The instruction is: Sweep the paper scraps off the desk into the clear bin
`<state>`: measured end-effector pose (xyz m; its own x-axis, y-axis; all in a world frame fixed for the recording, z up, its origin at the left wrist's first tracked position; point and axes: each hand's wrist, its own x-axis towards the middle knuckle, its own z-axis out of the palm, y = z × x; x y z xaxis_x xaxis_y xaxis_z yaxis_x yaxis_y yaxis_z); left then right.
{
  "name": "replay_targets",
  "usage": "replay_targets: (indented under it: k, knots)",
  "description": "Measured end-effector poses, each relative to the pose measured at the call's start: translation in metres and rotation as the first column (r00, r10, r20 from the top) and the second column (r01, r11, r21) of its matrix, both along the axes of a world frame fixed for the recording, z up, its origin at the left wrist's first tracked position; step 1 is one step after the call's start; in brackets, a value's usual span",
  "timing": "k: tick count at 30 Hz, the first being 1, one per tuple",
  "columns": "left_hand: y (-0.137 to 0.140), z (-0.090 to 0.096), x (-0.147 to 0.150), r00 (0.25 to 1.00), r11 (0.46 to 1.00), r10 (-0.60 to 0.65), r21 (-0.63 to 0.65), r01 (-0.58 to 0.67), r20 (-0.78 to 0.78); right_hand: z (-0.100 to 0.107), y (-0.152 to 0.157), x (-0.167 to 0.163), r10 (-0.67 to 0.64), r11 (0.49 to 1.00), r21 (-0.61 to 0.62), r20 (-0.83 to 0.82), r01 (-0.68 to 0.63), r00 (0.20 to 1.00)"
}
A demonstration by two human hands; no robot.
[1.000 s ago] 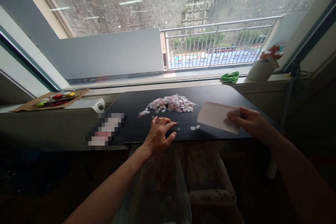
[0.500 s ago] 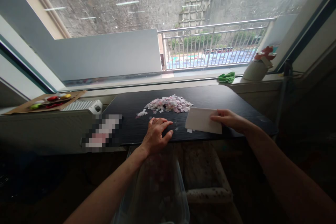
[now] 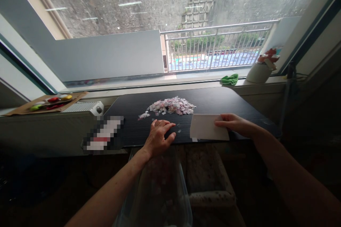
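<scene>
My right hand (image 3: pixel 229 122) pinches the right side of a flat, off-white card (image 3: pixel 204 126) between thumb and fingers, low over the front of the dark tabletop (image 3: pixel 210 101). Poking out under the card's lower left corner is a small white scrap (image 3: pixel 195 139). My left hand (image 3: pixel 161 135) rests at the table's front edge, fingers apart, with nothing in it. A heap of small pink and white paper pieces (image 3: pixel 173 106) lies beyond both hands. A few loose bits (image 3: pixel 179 131) are near my left fingertips.
Below the table edge stands a clear plastic bin (image 3: pixel 188 198) with scraps inside, beside a worn stool (image 3: pixel 213 197). A radiator (image 3: pixel 48 131) is at the left. On the windowsill are a green cloth (image 3: pixel 229 79) and a white container (image 3: pixel 258 72).
My right hand has drawn the card slightly toward me and to the right, and the scrap at its corner has come nearer the edge. My left hand has stayed put.
</scene>
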<state>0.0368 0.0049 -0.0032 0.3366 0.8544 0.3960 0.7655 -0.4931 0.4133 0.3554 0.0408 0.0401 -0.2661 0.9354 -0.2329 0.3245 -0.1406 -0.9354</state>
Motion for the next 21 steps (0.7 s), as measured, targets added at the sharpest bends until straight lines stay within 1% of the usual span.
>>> replay_targets:
  k: [6,12,15,17,21]
  knots:
    - [-0.001,0.002,0.001,1.000,1.000,0.011,-0.011,-0.011,-0.024,0.005,-0.010,0.002,-0.015,1.000,-0.002,-0.009,0.015,1.000]
    - [-0.001,0.002,0.001,1.000,1.000,0.008,-0.008,-0.008,-0.023,0.009,-0.015,0.004,-0.049,0.992,0.114,-0.018,0.050,0.999]
    - [0.000,0.001,0.000,1.000,1.000,0.015,-0.003,-0.015,-0.014,0.005,-0.009,-0.002,-0.102,0.974,0.203,-0.004,0.101,0.995]
    - [0.001,0.001,0.000,1.000,1.000,0.018,-0.005,-0.018,0.000,0.002,-0.001,-0.010,-0.152,0.958,0.241,-0.022,0.153,0.988]
    - [0.002,0.000,-0.001,0.999,0.999,0.038,0.007,-0.038,0.035,-0.007,0.015,-0.033,-0.225,0.948,0.212,-0.080,0.237,0.971]
